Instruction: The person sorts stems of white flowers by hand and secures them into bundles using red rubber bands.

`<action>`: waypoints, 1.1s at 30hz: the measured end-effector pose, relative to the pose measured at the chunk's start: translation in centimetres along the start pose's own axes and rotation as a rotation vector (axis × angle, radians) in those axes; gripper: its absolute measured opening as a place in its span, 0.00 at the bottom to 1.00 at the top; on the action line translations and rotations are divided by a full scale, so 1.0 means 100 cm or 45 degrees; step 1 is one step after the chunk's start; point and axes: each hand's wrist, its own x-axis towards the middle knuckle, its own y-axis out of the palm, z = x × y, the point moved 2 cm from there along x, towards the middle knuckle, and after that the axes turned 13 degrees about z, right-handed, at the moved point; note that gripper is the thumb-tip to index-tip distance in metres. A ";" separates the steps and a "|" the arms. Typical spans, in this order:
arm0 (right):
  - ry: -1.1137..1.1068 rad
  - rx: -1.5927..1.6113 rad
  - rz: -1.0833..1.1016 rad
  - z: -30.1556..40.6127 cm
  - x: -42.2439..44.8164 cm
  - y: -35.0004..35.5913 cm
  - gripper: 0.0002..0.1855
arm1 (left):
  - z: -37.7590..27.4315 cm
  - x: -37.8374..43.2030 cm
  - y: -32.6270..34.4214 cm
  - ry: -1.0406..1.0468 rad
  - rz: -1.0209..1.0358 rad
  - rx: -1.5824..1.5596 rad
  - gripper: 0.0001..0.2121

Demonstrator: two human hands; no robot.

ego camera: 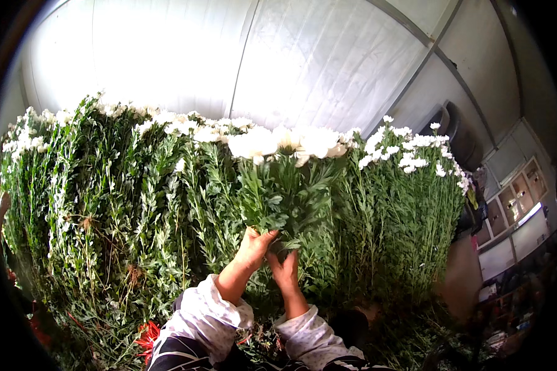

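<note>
A bunch of white chrysanthemums (pixel 288 190) stands upright before me, its large blooms at the top and its leafy stems below. My left hand (pixel 255 246) is closed around the stems, thumb across the front. Just below and to the right, my right hand (pixel 285 269) touches the lower part of the same bunch with its thumb and fingers apart; leaves hide its fingertips, so its hold cannot be made out. Behind the bunch, a long row of cut white chrysanthemums (pixel 158 185) stands packed together.
Loose leaves and stems (pixel 97 324) cover the ground near me. Red ties (pixel 148 341) lie at lower left. A pale panel wall (pixel 306 69) rises behind the flowers. Dark round containers (pixel 462 134) and a windowed partition (pixel 510 204) are at right.
</note>
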 end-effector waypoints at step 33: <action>0.746 0.381 0.256 -0.016 -0.017 -0.027 0.26 | -0.008 0.002 -0.007 -0.169 -0.132 -0.202 0.13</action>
